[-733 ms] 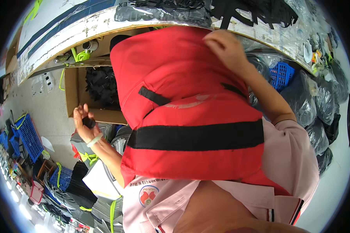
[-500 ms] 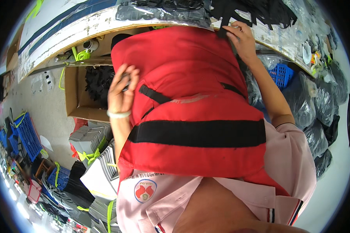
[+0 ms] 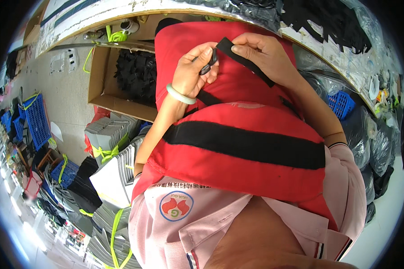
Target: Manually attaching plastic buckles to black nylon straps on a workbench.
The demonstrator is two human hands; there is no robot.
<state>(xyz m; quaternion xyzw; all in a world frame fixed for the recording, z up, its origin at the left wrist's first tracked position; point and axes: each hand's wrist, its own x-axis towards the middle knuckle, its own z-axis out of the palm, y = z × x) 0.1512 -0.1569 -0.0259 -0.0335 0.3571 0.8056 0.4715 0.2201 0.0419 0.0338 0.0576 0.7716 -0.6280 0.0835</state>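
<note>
Over the red apron (image 3: pixel 238 175) on my lap, both my hands are raised close together. A short flat black strap (image 3: pixel 243 59) is pinched near its upper end by the thumb and fingers of my right hand (image 3: pixel 271 56); its other end hangs down toward the wrist. My left hand (image 3: pixel 191 71), with a pale bangle at the wrist, is closed round a small black buckle-like piece (image 3: pixel 208 64). That piece shows a curved, looped edge, but the fingers partly cover it. The strap's upper end is right beside it; whether they touch I cannot tell.
A cardboard box (image 3: pixel 104 80) of black pieces (image 3: pixel 135 76) stands at the left under the table edge (image 3: pixel 90 36). More black strips (image 3: pixel 325 22) lie on the tabletop at the far right. Stacked grey sheets (image 3: pixel 110 139) are at my left, a blue basket (image 3: pixel 341 105) at the right.
My right hand has come back from the strips on the table with one black strap. My left hand has moved up and right with the black piece, and the two hands now meet.
</note>
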